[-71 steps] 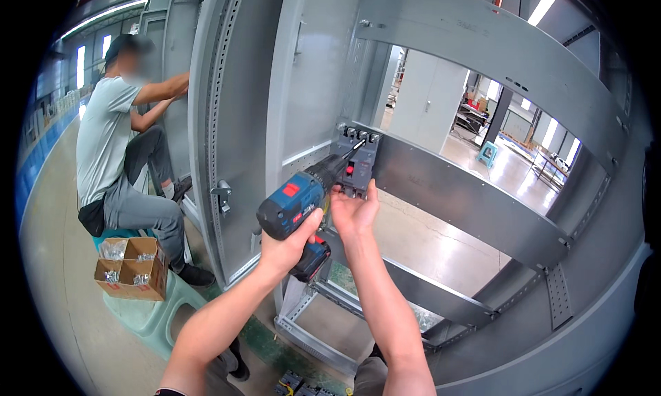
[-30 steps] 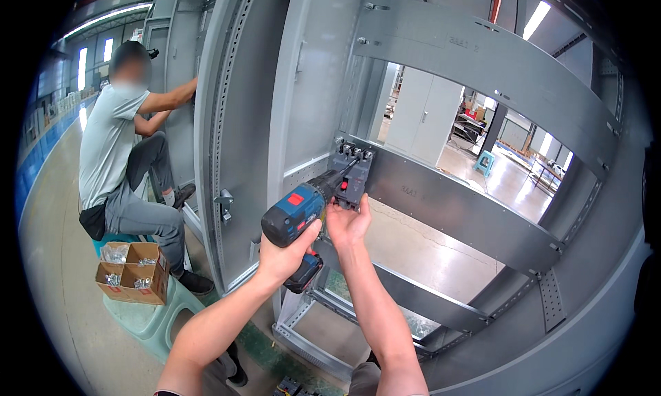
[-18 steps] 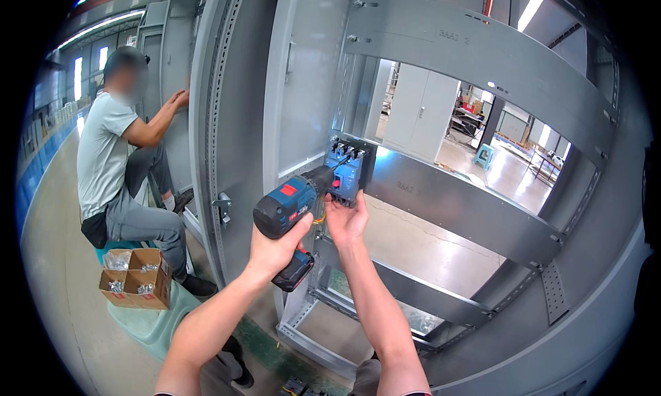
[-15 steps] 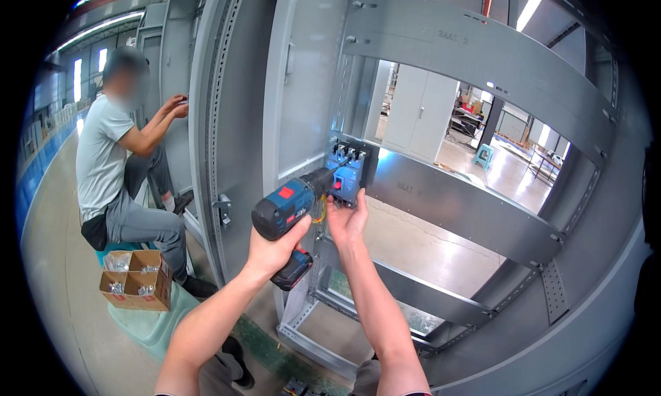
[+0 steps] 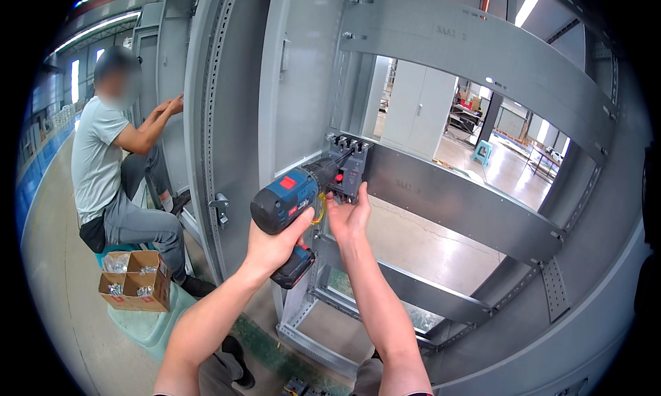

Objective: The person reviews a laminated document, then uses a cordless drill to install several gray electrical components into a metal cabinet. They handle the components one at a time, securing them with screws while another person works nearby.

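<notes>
A blue and black cordless drill [image 5: 284, 198] with a red patch is gripped in my left hand [image 5: 270, 248], fingers wrapped round its handle. Its long bit reaches the upper part of a dark circuit breaker [image 5: 354, 166] with a red button. The breaker sits upright at the left end of a grey metal crossbar [image 5: 454, 206]. From below, my right hand [image 5: 350, 220] holds the breaker's lower end, palm up, with the thumb on its right side. A yellow loop [image 5: 320, 209] hangs between the drill and my right hand.
Grey cabinet framing [image 5: 299, 72] surrounds the work, with further crossbars above and below. At left, a person [image 5: 107, 155] sits working at another cabinet. Behind my left arm, a divided cardboard box [image 5: 134, 301] of metal fasteners stands on a pale green stool [image 5: 148, 324].
The blue glow on the breaker and crossbar has gone, and the breaker now looks dark grey. My hands stay nearly in place. The seated person's hands have shifted slightly.
</notes>
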`<action>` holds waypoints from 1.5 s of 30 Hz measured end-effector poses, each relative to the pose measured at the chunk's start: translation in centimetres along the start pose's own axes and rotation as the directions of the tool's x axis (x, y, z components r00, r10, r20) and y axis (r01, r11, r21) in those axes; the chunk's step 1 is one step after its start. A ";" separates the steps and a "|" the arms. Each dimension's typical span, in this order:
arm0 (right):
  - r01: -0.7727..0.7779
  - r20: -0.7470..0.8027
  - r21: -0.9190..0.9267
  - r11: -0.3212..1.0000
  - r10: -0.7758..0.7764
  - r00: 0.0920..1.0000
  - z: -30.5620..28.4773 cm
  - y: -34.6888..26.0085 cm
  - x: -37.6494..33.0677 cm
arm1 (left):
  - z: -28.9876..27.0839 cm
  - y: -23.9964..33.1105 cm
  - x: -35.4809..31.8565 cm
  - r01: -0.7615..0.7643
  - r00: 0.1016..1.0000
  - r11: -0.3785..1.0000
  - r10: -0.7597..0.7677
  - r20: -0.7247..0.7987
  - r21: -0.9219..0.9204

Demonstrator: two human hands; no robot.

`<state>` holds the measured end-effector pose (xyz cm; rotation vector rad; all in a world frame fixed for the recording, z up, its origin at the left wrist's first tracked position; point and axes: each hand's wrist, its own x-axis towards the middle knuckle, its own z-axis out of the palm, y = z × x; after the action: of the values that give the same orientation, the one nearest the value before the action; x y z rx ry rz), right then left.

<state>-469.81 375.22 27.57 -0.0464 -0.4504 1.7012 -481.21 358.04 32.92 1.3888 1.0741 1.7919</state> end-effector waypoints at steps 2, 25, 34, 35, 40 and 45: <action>-0.013 -0.014 0.006 1.000 0.013 1.000 0.3 0.0 0.0 | -0.2 -0.2 0.3 0.002 1.000 1.000 -0.002 0.004 -0.016; -0.007 -0.057 0.037 0.999 0.010 0.998 0.1 0.1 0.3 | -1.2 -0.4 1.1 -0.032 0.999 0.999 0.030 0.043 0.032; -0.042 -0.060 0.073 0.996 0.046 0.997 0.1 0.2 0.6 | -0.9 1.1 1.6 0.018 0.999 0.999 -0.021 0.041 0.050; -0.043 -0.052 0.077 0.996 0.047 0.998 0.1 0.2 0.6 | -0.8 1.3 1.5 0.030 0.999 0.998 -0.033 0.042 0.050; -0.030 -0.033 0.065 0.997 0.033 0.999 -0.1 0.1 1.0 | -0.8 1.1 1.7 0.034 0.999 0.997 -0.037 0.037 0.075; -0.034 -0.060 0.060 0.998 0.038 0.997 0.5 0.3 0.8 | -1.0 0.5 1.6 0.013 1.000 0.996 -0.014 0.015 0.092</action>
<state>-470.40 375.79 28.05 -0.0641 -0.3558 1.7427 -482.55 358.95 34.04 1.4435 1.1675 1.7386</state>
